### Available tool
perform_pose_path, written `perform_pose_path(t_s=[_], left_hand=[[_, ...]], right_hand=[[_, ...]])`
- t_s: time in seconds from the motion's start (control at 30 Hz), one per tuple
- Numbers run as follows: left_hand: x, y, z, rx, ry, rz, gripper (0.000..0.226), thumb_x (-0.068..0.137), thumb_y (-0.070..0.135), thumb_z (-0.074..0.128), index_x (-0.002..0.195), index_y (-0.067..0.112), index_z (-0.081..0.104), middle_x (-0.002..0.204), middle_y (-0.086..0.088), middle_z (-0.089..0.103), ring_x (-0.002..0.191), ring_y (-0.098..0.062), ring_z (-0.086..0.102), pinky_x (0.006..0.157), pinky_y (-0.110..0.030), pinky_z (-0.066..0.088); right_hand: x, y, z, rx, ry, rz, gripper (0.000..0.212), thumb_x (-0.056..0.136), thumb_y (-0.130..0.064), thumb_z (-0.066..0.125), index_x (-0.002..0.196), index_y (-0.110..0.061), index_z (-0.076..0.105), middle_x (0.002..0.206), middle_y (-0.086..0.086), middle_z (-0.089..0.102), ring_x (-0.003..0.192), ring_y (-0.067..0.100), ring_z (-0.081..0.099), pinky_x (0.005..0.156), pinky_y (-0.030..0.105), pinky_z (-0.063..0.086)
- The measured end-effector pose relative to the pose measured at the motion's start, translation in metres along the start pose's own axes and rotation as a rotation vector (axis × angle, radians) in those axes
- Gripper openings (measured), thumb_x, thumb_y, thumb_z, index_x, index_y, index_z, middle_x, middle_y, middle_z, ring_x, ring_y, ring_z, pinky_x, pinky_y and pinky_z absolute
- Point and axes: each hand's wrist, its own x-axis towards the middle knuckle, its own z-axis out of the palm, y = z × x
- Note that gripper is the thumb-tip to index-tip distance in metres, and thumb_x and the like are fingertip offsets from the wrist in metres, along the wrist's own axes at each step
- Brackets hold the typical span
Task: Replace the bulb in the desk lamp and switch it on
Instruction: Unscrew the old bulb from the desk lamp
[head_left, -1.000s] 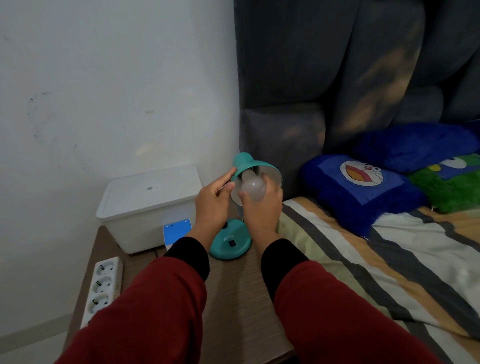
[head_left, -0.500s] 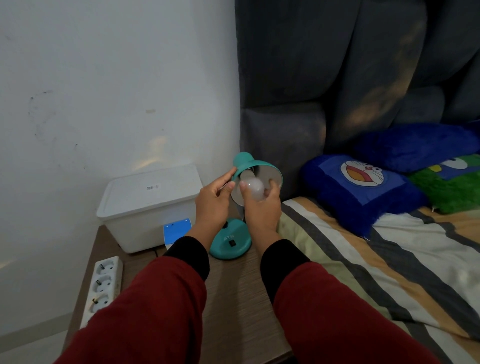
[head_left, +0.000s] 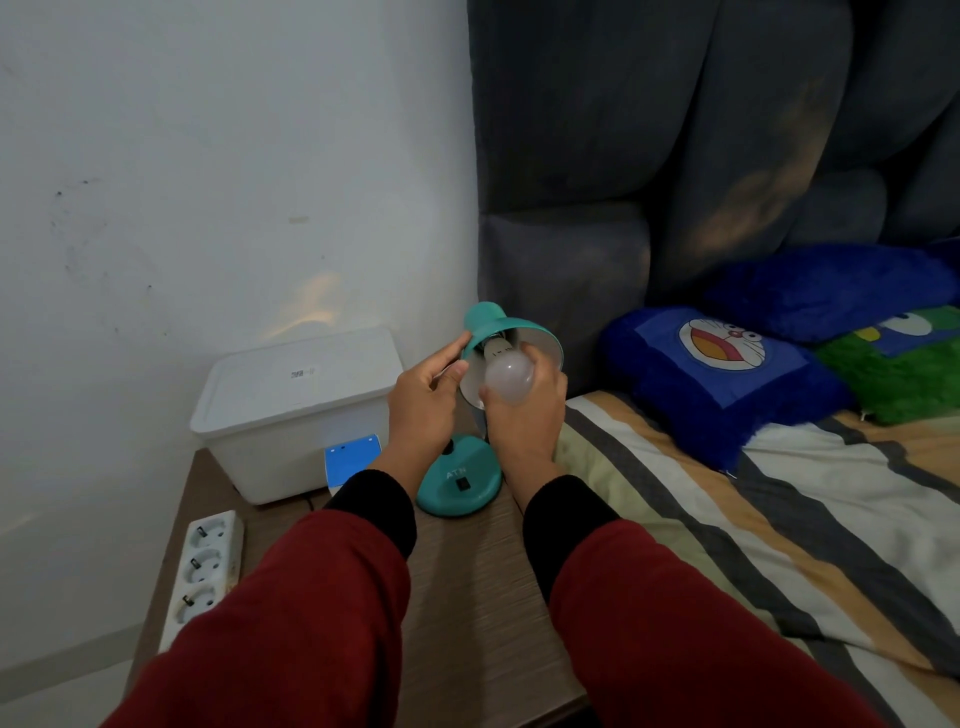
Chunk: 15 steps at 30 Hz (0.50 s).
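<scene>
A teal desk lamp stands on the wooden bedside table (head_left: 467, 597), its round base (head_left: 460, 486) carrying a small black switch. Its shade (head_left: 493, 325) tilts toward me. A white frosted bulb (head_left: 509, 376) sits at the shade's mouth, its neck visible in the socket, unlit. My right hand (head_left: 524, 410) curls its fingers round the bulb from below. My left hand (head_left: 423, 405) holds the left rim of the shade between thumb and fingers.
A white lidded plastic box (head_left: 296, 410) stands at the back left, a blue card (head_left: 350, 457) leaning at its front. A white power strip (head_left: 205, 569) lies along the table's left edge. A striped bed with blue pillows (head_left: 722, 374) lies to the right.
The bulb has come further out of the shade, more of its neck showing. My right hand has shifted its grip round it. My left hand stays on the shade.
</scene>
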Motion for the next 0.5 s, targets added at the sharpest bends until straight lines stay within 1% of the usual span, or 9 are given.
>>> perform_pose_path(t_s=[0.03, 0.1, 0.13, 0.17, 0.23, 0.3, 0.33, 0.4, 0.5], left_hand=[[0.0001, -0.0001, 0.0006, 0.003, 0.003, 0.0, 0.035, 0.095, 0.015, 0.052, 0.127, 0.027, 0.058, 0.131, 0.002, 0.06, 0.113, 0.003, 0.056, 0.085, -0.001, 0.04], [0.0012, -0.0009, 0.0018, 0.016, 0.002, 0.002, 0.035, 0.095, 0.016, 0.052, 0.127, 0.028, 0.059, 0.124, 0.0, 0.065, 0.076, 0.017, 0.06, 0.067, 0.003, 0.041], [0.0017, -0.0016, 0.002, 0.019, 0.001, 0.002, 0.034, 0.095, 0.017, 0.052, 0.127, 0.029, 0.059, 0.117, 0.001, 0.069, 0.058, 0.014, 0.055, 0.057, 0.003, 0.041], [0.0019, -0.0018, 0.0019, 0.021, 0.003, 0.002, 0.035, 0.095, 0.017, 0.052, 0.126, 0.03, 0.059, 0.109, 0.005, 0.071, 0.051, 0.009, 0.049, 0.052, 0.002, 0.04], [0.0021, -0.0027, 0.0015, 0.025, 0.009, 0.005, 0.035, 0.095, 0.017, 0.052, 0.127, 0.029, 0.059, 0.089, 0.023, 0.065, 0.059, 0.007, 0.043, 0.055, 0.003, 0.04], [0.0017, -0.0022, 0.0012, 0.034, 0.011, 0.006, 0.035, 0.095, 0.016, 0.052, 0.127, 0.029, 0.059, 0.076, 0.028, 0.057, 0.065, 0.006, 0.042, 0.058, 0.005, 0.039], [0.0014, -0.0013, 0.0012, 0.039, 0.01, 0.003, 0.035, 0.095, 0.017, 0.052, 0.127, 0.028, 0.059, 0.079, 0.027, 0.058, 0.065, 0.007, 0.044, 0.059, 0.005, 0.039], [0.0007, 0.001, 0.0013, 0.041, 0.011, -0.002, 0.035, 0.095, 0.017, 0.052, 0.128, 0.028, 0.058, 0.104, 0.018, 0.066, 0.073, 0.014, 0.054, 0.064, 0.009, 0.039], [-0.0006, 0.0035, 0.0016, 0.047, 0.012, -0.003, 0.035, 0.095, 0.017, 0.052, 0.128, 0.027, 0.058, 0.13, 0.005, 0.061, 0.103, 0.006, 0.054, 0.072, 0.012, 0.036]], right_hand=[[-0.0003, 0.0, -0.0003, 0.033, -0.005, 0.023, 0.067, 0.076, -0.014, 0.075, 0.136, -0.022, 0.045, 0.137, 0.009, 0.041, 0.123, 0.021, 0.044, 0.094, 0.017, 0.033], [-0.0015, -0.0004, -0.001, 0.117, -0.01, 0.061, 0.068, 0.075, -0.023, 0.077, 0.135, -0.024, 0.045, 0.136, 0.011, 0.039, 0.122, 0.022, 0.044, 0.098, 0.021, 0.035], [-0.0019, -0.0002, -0.0007, 0.143, -0.009, 0.072, 0.067, 0.075, -0.03, 0.077, 0.133, -0.024, 0.046, 0.135, 0.01, 0.04, 0.121, 0.022, 0.044, 0.098, 0.024, 0.037], [-0.0016, -0.0003, -0.0007, 0.156, -0.006, 0.08, 0.064, 0.076, -0.033, 0.076, 0.132, -0.024, 0.047, 0.134, 0.01, 0.042, 0.12, 0.022, 0.045, 0.096, 0.025, 0.038], [-0.0002, -0.0009, -0.0018, 0.156, -0.002, 0.085, 0.056, 0.078, -0.031, 0.074, 0.127, -0.021, 0.049, 0.13, 0.01, 0.046, 0.117, 0.022, 0.048, 0.088, 0.022, 0.035], [0.0012, -0.0008, -0.0034, 0.15, -0.001, 0.085, 0.053, 0.078, -0.026, 0.075, 0.124, -0.019, 0.05, 0.126, 0.01, 0.048, 0.112, 0.022, 0.049, 0.085, 0.021, 0.034], [0.0014, -0.0009, -0.0043, 0.149, -0.003, 0.086, 0.054, 0.077, -0.024, 0.075, 0.124, -0.019, 0.049, 0.126, 0.011, 0.048, 0.109, 0.02, 0.049, 0.085, 0.021, 0.034], [0.0009, -0.002, -0.0063, 0.154, -0.018, 0.093, 0.061, 0.078, -0.023, 0.075, 0.13, -0.019, 0.044, 0.129, 0.011, 0.046, 0.11, 0.021, 0.048, 0.085, 0.021, 0.033], [0.0008, -0.0034, -0.0093, 0.105, -0.047, 0.097, 0.074, 0.08, -0.026, 0.073, 0.143, -0.019, 0.034, 0.135, 0.012, 0.04, 0.121, 0.026, 0.046, 0.093, 0.025, 0.036]])
